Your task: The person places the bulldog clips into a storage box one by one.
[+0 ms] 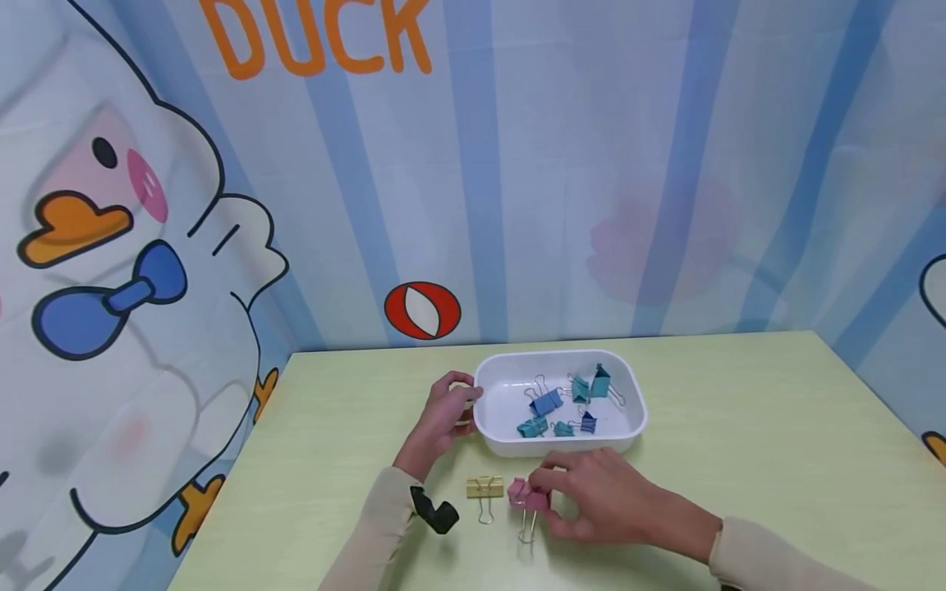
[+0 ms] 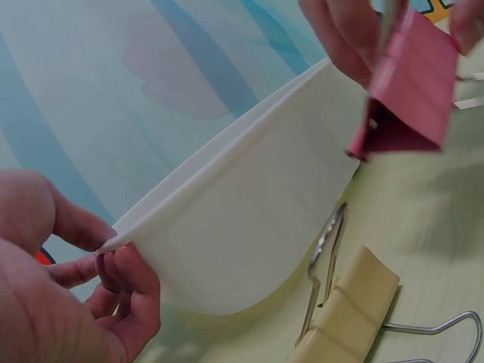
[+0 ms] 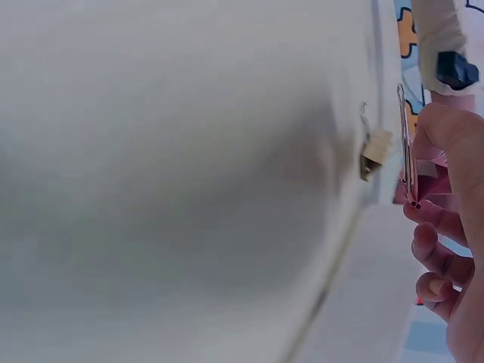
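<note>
My left hand (image 1: 443,414) pinches the left rim of a white plastic tray (image 1: 510,444) between thumb and fingers; the left wrist view shows this grip up close. In my right hand (image 1: 602,497) is a pink binder clip (image 1: 521,492), pinched by the fingertips just in front of the tray. The left wrist view has the pink clip (image 2: 416,83) raised above the tabletop, and part of it is hidden by the fingers. Left of it, a yellow binder clip (image 1: 484,490) lies on the table with a wire handle pointing toward me.
Inside the tray lie several binder clips, among them a blue one (image 1: 547,402), a teal one (image 1: 532,427) and a dark blue one (image 1: 588,422). The pale yellow-green table (image 1: 754,427) meets a printed cloth backdrop (image 1: 547,205) at its far edge.
</note>
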Available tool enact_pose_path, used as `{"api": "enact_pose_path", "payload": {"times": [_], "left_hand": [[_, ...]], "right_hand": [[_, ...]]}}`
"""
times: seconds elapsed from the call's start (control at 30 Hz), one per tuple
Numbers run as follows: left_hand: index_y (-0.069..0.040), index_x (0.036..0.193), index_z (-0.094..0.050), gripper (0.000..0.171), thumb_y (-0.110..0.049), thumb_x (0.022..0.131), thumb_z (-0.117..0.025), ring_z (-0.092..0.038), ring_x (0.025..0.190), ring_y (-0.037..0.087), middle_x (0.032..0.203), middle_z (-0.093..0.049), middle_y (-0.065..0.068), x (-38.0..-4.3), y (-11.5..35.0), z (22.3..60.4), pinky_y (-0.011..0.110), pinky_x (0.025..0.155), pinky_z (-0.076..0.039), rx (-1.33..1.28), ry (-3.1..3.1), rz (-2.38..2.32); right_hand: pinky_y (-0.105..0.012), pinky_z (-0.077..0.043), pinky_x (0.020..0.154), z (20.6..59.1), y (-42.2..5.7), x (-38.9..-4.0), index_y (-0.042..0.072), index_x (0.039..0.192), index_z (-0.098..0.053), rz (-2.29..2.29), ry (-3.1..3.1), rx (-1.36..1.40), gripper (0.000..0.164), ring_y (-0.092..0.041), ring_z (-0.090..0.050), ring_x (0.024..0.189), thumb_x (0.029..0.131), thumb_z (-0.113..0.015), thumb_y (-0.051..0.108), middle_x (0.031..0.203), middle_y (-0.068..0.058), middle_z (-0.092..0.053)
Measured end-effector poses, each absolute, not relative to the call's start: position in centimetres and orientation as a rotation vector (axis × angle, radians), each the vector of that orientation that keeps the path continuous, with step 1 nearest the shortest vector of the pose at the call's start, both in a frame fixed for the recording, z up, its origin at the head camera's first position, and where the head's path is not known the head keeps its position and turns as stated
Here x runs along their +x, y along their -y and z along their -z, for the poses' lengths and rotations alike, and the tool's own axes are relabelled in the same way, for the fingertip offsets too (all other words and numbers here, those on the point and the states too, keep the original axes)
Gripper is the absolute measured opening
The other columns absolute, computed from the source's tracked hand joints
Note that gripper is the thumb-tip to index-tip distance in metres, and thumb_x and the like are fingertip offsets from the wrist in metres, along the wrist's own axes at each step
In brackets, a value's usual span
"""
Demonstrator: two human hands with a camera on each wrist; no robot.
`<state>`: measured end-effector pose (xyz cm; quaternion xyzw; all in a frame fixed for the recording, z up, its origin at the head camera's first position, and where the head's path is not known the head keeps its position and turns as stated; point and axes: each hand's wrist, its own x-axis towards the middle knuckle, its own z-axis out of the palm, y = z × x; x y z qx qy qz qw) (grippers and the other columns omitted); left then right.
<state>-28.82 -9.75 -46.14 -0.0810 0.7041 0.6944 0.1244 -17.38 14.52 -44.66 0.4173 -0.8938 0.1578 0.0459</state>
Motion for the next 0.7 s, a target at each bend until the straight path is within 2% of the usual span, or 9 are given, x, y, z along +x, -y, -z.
{"api": "enact_pose_path", "payload": {"times": [0.4, 0.6, 0.7], "left_hand": [[-0.003, 0.126, -0.054, 0.031, -0.011, 0.098, -0.062, -0.059, 0.064, 0.016, 0.104, -0.063, 0.017, -28.9, 9.8, 46.3, 0.025, 0.053, -0.046, -0.215, -2.036, -2.059], [-0.003, 0.128, -0.054, 0.032, -0.012, 0.099, -0.062, -0.06, 0.065, 0.017, 0.105, -0.064, 0.017, -28.9, 9.7, 46.2, 0.026, 0.054, -0.048, -0.228, -2.043, -2.044], [-0.004, 0.127, -0.054, 0.029, -0.012, 0.099, -0.062, -0.06, 0.065, 0.017, 0.105, -0.064, 0.016, -28.9, 9.7, 46.1, 0.025, 0.054, -0.048, -0.231, -2.046, -2.043]], "right_hand": [[-0.026, -0.051, 0.062, 41.1, -15.4, -19.5, 0.026, 0.109, -0.074, -0.359, 2.518, 1.215, 0.026, -0.009, -0.067, 0.077, 0.084, -0.079, 0.031, 0.1, 0.009, -0.071], [-0.023, -0.047, 0.056, 39.5, -16.0, -21.0, 0.023, 0.109, -0.073, -0.335, 2.488, 1.168, 0.029, -0.008, -0.06, 0.067, 0.083, -0.08, 0.031, 0.102, 0.004, -0.072], [-0.023, -0.048, 0.058, 38.8, -16.3, -21.8, 0.021, 0.11, -0.073, -0.33, 2.491, 1.13, 0.031, -0.01, -0.061, 0.07, 0.081, -0.081, 0.031, 0.102, 0.002, -0.072]]}}
